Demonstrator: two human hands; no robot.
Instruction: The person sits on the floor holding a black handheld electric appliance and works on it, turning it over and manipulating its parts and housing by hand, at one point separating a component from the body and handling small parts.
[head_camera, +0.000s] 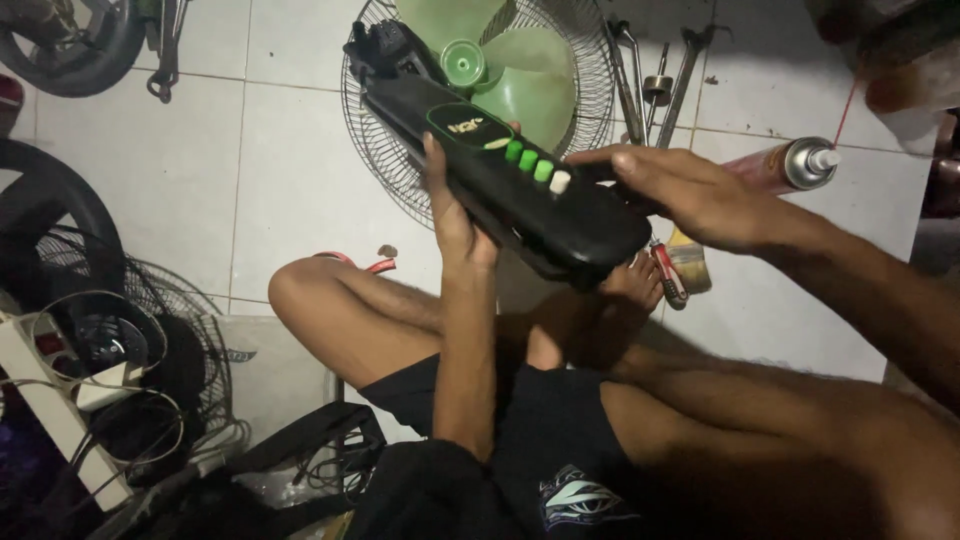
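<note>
Head view looks down at my crossed legs on the white tiled floor (300, 170), with the long black plastic fan base (500, 180) held up above my knees. My left hand (455, 215) is closed around its near edge from below, thumb up along the side, so the housing stays level with the switch panel facing me. My right hand (690, 195) lies over the far end, fingers curled loosely on its edge, steadying it; how tightly they grip I cannot tell. On the panel I count four push buttons (532, 165) in a row, three green and one white, beside an oval badge. Behind the base lies the round wire fan guard (390, 150) with the pale green plastic blades (520, 70) still inside it, flat on the tiles. By my right wrist stands one red spray can with a silver top (785, 165), near one flat paintbrush (690, 260). Several metal wrenches (655, 75) lie further back, within reach.
</note>
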